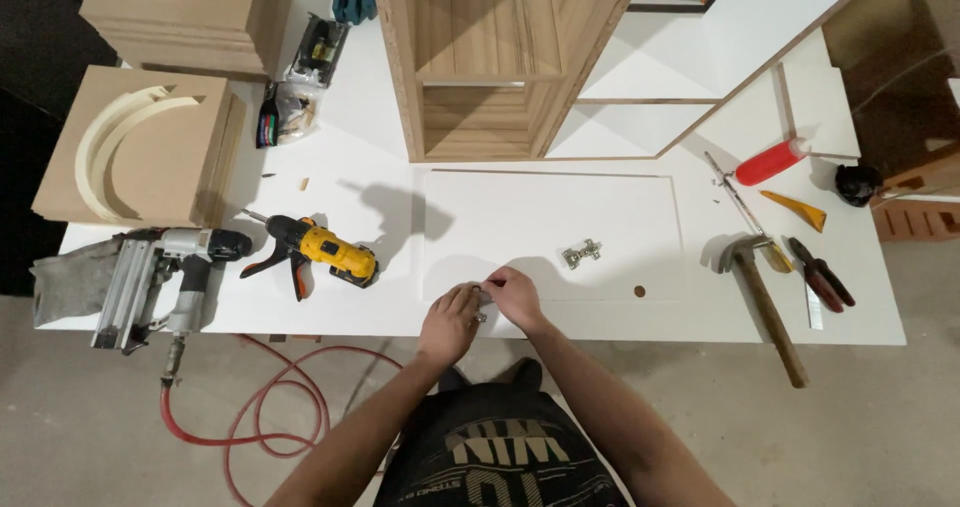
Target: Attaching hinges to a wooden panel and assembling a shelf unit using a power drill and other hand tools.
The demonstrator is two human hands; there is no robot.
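So I've got my left hand and right hand both pinching a small metal hinge at the near edge of the white door panel; a second hinge sits mid-panel.

open: white panel | blocking: hinge, drill left, hammer right

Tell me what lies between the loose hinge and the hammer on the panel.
In the head view, mostly bare white panel. The one feature between the hinge and the hammer is a small round hole, nearer the front edge.
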